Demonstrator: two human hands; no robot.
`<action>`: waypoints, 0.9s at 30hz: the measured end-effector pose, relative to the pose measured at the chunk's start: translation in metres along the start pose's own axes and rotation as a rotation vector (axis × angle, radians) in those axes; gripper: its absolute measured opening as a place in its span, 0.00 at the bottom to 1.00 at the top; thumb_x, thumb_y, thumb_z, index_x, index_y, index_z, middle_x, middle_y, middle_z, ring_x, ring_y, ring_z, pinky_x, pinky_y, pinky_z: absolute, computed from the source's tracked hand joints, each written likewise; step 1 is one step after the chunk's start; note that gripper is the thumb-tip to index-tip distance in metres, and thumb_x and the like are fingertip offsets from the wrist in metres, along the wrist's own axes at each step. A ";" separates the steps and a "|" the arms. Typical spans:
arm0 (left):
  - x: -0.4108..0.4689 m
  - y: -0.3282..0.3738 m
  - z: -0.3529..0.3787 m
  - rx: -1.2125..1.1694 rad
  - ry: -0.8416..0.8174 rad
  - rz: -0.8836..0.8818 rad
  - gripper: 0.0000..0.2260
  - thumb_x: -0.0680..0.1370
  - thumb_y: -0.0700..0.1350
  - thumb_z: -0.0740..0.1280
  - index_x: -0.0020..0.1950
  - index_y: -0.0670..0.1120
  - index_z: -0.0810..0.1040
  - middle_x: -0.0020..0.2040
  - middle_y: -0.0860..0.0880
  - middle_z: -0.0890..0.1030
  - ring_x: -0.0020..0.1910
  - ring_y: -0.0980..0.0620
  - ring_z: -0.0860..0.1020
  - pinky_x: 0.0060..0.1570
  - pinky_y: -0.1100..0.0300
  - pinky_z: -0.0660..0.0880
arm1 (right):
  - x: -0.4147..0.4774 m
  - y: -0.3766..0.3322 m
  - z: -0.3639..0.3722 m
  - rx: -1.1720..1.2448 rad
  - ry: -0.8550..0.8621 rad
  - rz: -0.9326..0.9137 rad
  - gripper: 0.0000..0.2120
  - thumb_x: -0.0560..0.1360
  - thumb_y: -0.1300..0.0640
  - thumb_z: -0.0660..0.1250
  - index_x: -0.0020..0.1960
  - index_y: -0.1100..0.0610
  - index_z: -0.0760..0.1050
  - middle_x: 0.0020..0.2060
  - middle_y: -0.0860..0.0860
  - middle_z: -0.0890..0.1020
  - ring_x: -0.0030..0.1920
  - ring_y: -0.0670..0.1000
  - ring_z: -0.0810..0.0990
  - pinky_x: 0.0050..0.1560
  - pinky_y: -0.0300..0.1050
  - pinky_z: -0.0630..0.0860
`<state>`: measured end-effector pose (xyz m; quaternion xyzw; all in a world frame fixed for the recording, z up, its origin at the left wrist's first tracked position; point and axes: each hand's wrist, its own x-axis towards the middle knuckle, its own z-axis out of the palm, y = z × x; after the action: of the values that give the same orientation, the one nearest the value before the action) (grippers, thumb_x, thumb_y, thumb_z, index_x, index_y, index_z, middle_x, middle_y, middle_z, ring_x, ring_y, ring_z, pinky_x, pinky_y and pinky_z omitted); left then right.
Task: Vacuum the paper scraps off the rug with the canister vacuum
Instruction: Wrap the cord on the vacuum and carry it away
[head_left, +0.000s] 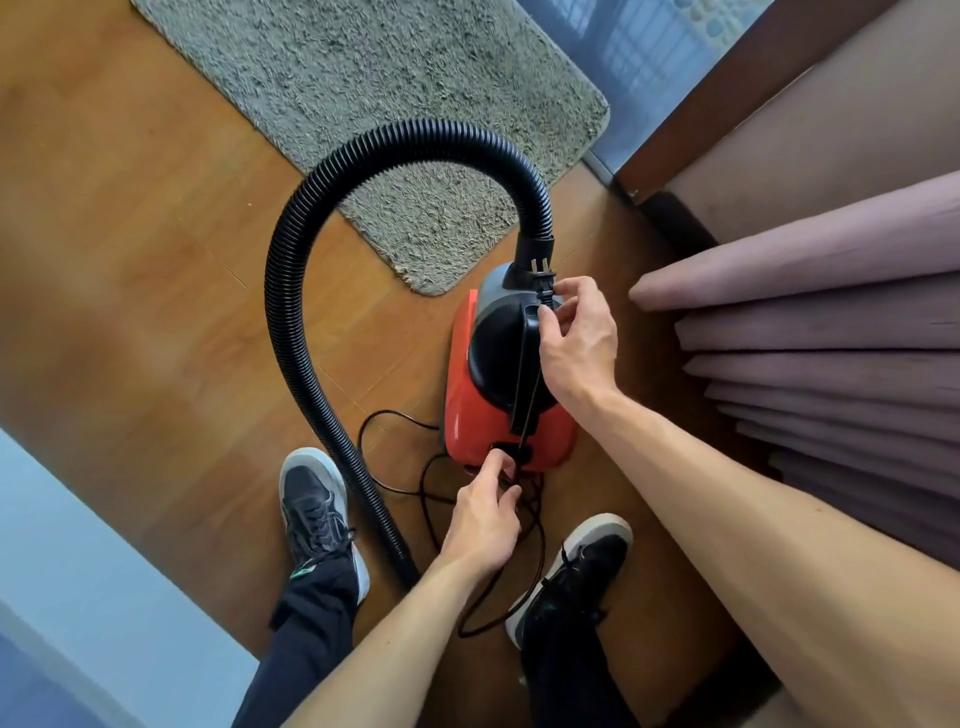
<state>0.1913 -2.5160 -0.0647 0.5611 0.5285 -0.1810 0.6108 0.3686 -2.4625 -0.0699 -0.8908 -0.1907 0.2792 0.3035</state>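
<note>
A red and black canister vacuum (467, 395) stands on the wooden floor between my feet and the grey shaggy rug (374, 93). Its black ribbed hose (291, 291) arches up over the rug's near corner and runs down past my left shoe. My right hand (576, 338) pinches the black power plug (543, 283) above the vacuum's handle, prongs pointing up. The black cord (527, 410) runs taut from the plug down to the vacuum's rear. My left hand (485, 509) pinches the cord there. Loose cord loops lie on the floor. I see no paper scraps on the rug.
Mauve pleated curtains (831, 338) hang at the right, next to a dark wooden frame (727, 104) and glass. A pale blue surface (78, 571) fills the lower left. My black shoes (311, 499) stand on either side of the cord loops.
</note>
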 end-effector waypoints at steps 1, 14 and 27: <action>0.004 0.000 0.001 0.011 0.008 -0.006 0.08 0.83 0.42 0.59 0.53 0.57 0.67 0.42 0.50 0.76 0.47 0.46 0.82 0.45 0.49 0.79 | 0.002 0.001 0.002 -0.006 0.016 -0.009 0.09 0.78 0.56 0.65 0.57 0.53 0.72 0.49 0.51 0.77 0.50 0.51 0.79 0.54 0.55 0.78; 0.023 -0.022 -0.044 0.140 0.125 -0.014 0.12 0.77 0.56 0.68 0.51 0.51 0.70 0.46 0.50 0.77 0.46 0.53 0.76 0.47 0.57 0.74 | -0.007 -0.001 0.033 0.105 0.070 0.120 0.11 0.80 0.54 0.60 0.62 0.51 0.69 0.51 0.53 0.70 0.47 0.48 0.74 0.57 0.53 0.75; 0.064 -0.036 -0.180 0.068 0.658 -0.278 0.26 0.80 0.48 0.66 0.73 0.44 0.58 0.68 0.41 0.69 0.54 0.46 0.73 0.49 0.55 0.68 | -0.017 -0.003 0.053 0.172 0.185 0.181 0.11 0.82 0.52 0.57 0.63 0.54 0.68 0.52 0.47 0.73 0.48 0.43 0.69 0.50 0.41 0.65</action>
<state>0.1061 -2.3452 -0.1032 0.5322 0.7618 -0.0894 0.3583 0.3225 -2.4465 -0.0961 -0.8970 -0.0560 0.2375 0.3686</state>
